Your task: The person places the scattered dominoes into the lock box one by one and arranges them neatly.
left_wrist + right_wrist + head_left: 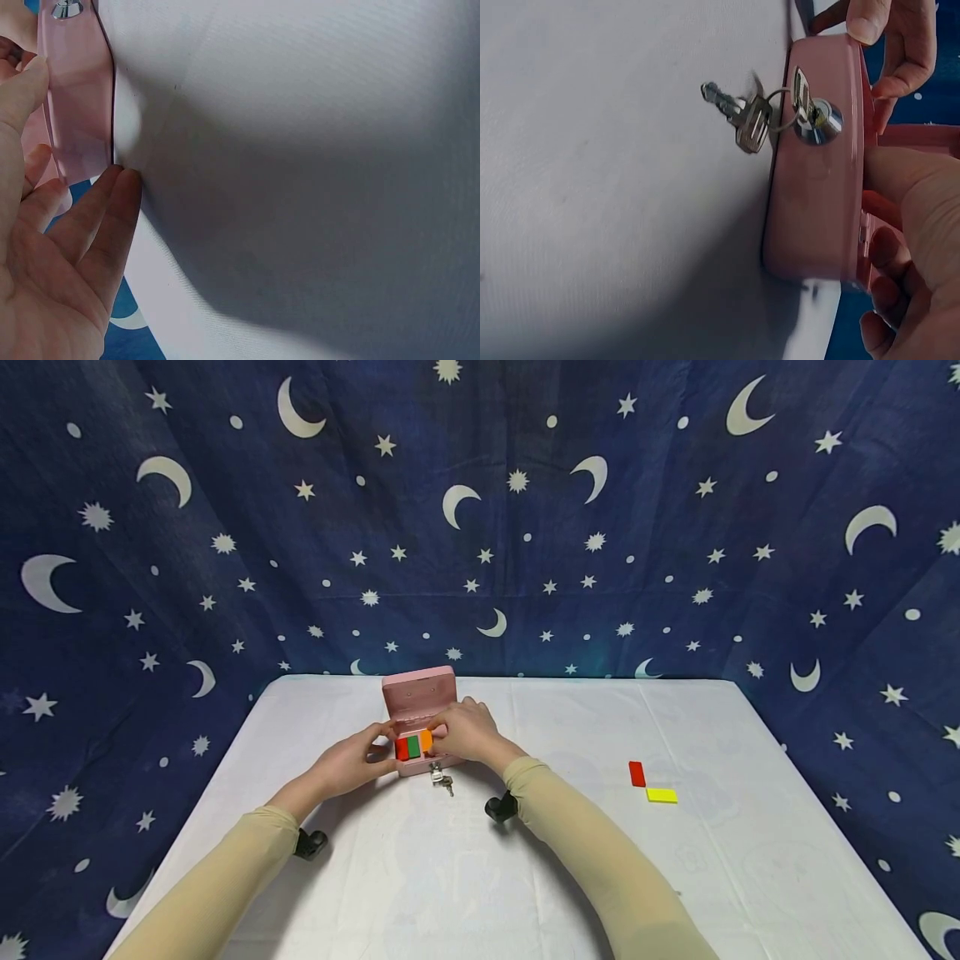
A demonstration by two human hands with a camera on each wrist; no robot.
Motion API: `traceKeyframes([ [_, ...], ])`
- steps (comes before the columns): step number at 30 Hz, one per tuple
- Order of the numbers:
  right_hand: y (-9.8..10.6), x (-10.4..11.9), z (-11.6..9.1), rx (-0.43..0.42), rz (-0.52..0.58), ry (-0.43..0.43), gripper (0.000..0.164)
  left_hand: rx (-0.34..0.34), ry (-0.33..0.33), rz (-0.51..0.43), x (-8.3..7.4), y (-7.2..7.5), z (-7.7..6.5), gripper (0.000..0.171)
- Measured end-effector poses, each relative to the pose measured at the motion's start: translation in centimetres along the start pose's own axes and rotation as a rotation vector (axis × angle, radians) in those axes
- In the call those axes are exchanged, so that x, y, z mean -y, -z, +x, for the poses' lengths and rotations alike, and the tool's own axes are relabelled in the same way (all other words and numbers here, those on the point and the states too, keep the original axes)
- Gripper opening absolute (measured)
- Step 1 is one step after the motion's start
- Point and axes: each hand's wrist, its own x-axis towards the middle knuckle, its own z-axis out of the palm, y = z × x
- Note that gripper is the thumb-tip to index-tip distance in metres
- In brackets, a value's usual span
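A pink metal cash box (420,768) stands on the table with its lid (422,697) raised. Keys (447,783) on a ring hang from the lock (819,120) in its front wall. Inside, a red block (402,749) and a green block (413,747) lie side by side at the left. My left hand (348,762) holds the box's left end, its thumb at the front corner and its fingers along the side. Over the box's right part, my right hand (467,731) pinches an orange block (427,742) beside the green one. In the right wrist view the box wall hides the blocks.
On the right part of the white table (570,877) lie a red flat block (637,774) and a yellow flat block (662,795), close together. A dark blue cloth (480,568) with moons and stars hangs behind and along both sides.
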Motion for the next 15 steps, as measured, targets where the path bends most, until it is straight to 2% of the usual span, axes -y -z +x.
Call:
traceKeyframes([
  [15,-0.19,1.13,0.2,0.021,-0.052,-0.025,0.037,-0.003,0.004,-0.003,-0.1,-0.01,-0.1,0.055],
])
